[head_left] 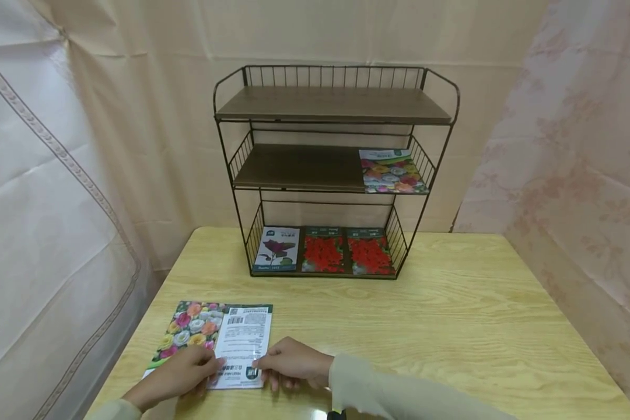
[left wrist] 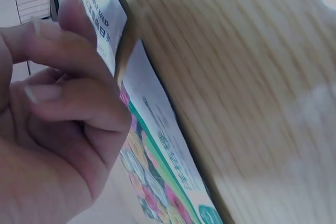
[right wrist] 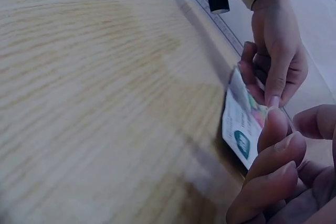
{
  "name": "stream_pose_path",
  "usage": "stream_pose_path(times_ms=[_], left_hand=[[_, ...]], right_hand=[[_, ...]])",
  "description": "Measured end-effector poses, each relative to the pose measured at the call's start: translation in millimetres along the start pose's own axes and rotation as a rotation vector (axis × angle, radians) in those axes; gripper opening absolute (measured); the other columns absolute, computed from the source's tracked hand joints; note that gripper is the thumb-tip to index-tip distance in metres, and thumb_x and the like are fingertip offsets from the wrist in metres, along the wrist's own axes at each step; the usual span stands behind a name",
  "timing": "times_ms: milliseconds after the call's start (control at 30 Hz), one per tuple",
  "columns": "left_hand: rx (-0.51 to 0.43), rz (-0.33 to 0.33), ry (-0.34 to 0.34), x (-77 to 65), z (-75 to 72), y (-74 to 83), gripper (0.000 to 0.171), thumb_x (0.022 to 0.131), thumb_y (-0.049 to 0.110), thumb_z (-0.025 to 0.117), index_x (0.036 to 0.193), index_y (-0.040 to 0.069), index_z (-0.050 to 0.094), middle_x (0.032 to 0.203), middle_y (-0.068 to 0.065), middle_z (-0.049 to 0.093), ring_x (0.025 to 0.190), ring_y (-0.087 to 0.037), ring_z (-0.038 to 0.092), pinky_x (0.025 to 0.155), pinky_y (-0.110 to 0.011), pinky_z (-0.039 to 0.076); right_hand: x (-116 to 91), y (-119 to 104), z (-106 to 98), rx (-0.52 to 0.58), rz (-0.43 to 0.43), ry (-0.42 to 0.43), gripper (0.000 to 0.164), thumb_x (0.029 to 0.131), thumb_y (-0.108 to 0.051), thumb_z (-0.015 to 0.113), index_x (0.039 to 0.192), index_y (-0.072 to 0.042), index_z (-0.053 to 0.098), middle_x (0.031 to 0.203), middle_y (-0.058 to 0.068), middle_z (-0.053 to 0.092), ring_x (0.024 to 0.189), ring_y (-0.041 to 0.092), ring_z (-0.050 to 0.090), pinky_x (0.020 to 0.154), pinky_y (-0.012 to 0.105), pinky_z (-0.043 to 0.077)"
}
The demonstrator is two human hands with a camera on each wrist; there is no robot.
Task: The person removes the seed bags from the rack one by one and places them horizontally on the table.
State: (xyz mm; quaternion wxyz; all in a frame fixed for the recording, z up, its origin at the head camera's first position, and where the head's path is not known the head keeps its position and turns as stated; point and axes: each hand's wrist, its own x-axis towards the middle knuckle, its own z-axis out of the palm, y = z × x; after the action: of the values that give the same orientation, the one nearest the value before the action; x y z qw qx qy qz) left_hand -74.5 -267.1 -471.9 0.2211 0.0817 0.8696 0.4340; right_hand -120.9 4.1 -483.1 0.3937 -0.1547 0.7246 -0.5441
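A seed packet (head_left: 244, 335) lies with its white printed back up at the front left of the table. My right hand (head_left: 296, 360) pinches its near right corner, thumb on top. At its near left edge, my left hand (head_left: 189, 370) pinches it between thumb and fingers. Partly under this packet and the left hand is a flower seed packet (head_left: 196, 326), showing multicoloured blooms. The left wrist view shows the left fingers curled beside the flower packet (left wrist: 163, 156), with the white-backed packet (left wrist: 105, 19) beyond them.
A dark three-tier rack (head_left: 333, 105) stands at the back of the table (head_left: 451, 326). Its middle shelf bears a multicoloured flower packet (head_left: 394, 172) at the right. On the bottom shelf lie a purple-flower packet (head_left: 277, 249) and two red-flower packets (head_left: 322, 251). Curtains surround the table.
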Motion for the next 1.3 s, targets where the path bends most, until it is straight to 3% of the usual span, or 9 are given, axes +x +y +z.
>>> stream_pose_path(times_ms=[333,700,967,1300], left_hand=[[0.081,0.120,0.110,21.6,0.9,12.0,0.036,0.107,0.034,0.056,0.082,0.009,0.065,0.064,0.002,0.060,0.046,-0.005,0.045,0.041,-0.020,0.037],[0.064,0.022,0.285,41.3,6.9,27.9,0.035,0.107,0.032,0.058,0.082,0.009,0.064,0.066,0.001,0.061,0.048,-0.010,0.046,0.042,-0.023,0.035],[0.058,0.040,0.298,50.1,2.3,40.2,0.034,0.106,0.031,0.060,0.083,0.008,0.065,0.067,0.000,0.062,0.048,-0.013,0.046,0.043,-0.024,0.036],[0.017,0.060,0.314,63.7,-4.8,61.4,0.031,0.105,0.035,0.060,0.092,0.008,0.068,0.074,-0.004,0.064,0.056,-0.016,0.051,0.049,-0.027,0.045]], right_hand=[[-1.1,-6.2,-12.5,0.003,-0.088,-0.008,0.039,0.100,-0.037,0.067,0.080,-0.004,0.071,0.059,-0.001,0.060,0.044,0.007,0.038,0.041,0.020,0.029],[-0.4,-16.1,-33.3,-0.016,-0.098,0.089,0.042,0.101,-0.039,0.063,0.086,-0.001,0.069,0.064,0.000,0.063,0.047,0.009,0.041,0.043,0.023,0.030],[-2.0,-24.9,-50.1,0.022,-0.136,0.177,0.043,0.103,-0.034,0.061,0.096,0.008,0.069,0.066,0.003,0.063,0.048,0.009,0.042,0.044,0.023,0.033],[-9.0,-43.0,-78.4,0.013,-0.187,0.231,0.036,0.105,-0.037,0.060,0.088,-0.007,0.069,0.071,0.006,0.062,0.049,0.011,0.040,0.045,0.024,0.034]])
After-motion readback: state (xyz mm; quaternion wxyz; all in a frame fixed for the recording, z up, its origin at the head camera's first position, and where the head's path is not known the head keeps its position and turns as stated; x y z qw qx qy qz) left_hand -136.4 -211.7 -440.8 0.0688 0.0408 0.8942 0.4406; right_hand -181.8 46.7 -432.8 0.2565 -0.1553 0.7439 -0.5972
